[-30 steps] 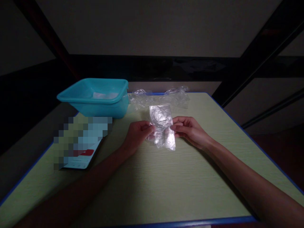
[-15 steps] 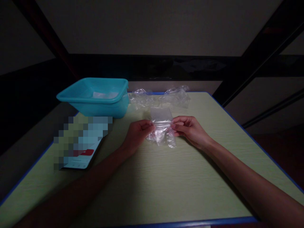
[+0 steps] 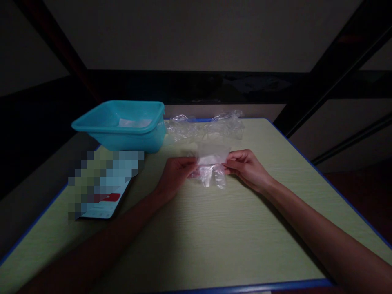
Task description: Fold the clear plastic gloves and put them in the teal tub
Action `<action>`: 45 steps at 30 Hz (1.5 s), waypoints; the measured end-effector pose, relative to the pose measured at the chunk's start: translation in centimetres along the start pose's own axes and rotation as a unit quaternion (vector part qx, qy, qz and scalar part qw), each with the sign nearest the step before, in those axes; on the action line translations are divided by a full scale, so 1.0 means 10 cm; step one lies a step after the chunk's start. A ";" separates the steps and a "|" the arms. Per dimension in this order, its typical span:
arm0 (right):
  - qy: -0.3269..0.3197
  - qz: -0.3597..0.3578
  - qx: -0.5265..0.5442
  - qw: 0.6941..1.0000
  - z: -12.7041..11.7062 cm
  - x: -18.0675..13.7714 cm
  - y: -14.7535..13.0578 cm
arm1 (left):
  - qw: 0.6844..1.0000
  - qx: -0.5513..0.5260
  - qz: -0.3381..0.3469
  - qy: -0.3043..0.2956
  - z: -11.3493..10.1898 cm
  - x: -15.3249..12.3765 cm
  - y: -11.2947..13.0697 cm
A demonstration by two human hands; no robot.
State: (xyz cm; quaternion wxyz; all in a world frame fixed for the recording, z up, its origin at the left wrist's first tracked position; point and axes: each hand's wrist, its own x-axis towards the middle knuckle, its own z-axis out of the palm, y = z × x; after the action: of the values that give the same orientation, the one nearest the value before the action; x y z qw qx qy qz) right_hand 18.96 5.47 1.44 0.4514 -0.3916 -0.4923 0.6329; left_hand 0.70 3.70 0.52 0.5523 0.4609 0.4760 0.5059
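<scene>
Both hands (image 3: 214, 171) pinch plastic bag (image 3: 211, 163) between them.

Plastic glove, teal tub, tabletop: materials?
Plastic glove, pinched between left hand and right hand: thin clear film, probably polyethylene; crinkled, see-through. Teal tub: moulded plastic, smooth, slight sheen. Tabletop: pale wood-grain laminate, apparently; blue edging.

I see my left hand (image 3: 177, 173) and right hand (image 3: 248, 168) pinching a clear plastic bag (image 3: 212, 164) between them; beyond the grip lie crumpled plastic (image 3: 206, 125) and a teal basin (image 3: 122, 125).
</scene>
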 end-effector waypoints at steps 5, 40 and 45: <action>0.018 -0.013 -0.026 0.999 -0.02 0.00 0.02 | 1.000 -0.020 0.004 -0.016 -0.02 -0.01 0.02; 0.035 -0.101 -0.041 0.993 0.04 -0.01 0.03 | 0.994 0.076 0.079 -0.024 -0.03 -0.05 0.03; 0.042 -0.130 -0.062 0.989 0.05 -0.01 0.08 | 0.971 0.202 0.121 -0.033 -0.02 -0.07 0.08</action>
State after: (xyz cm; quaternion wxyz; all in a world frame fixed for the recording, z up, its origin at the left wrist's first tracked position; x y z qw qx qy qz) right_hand 18.33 5.13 0.78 0.5249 -0.3779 -0.5580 0.5199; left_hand 0.33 3.09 1.32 0.3975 0.6335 0.4909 0.4468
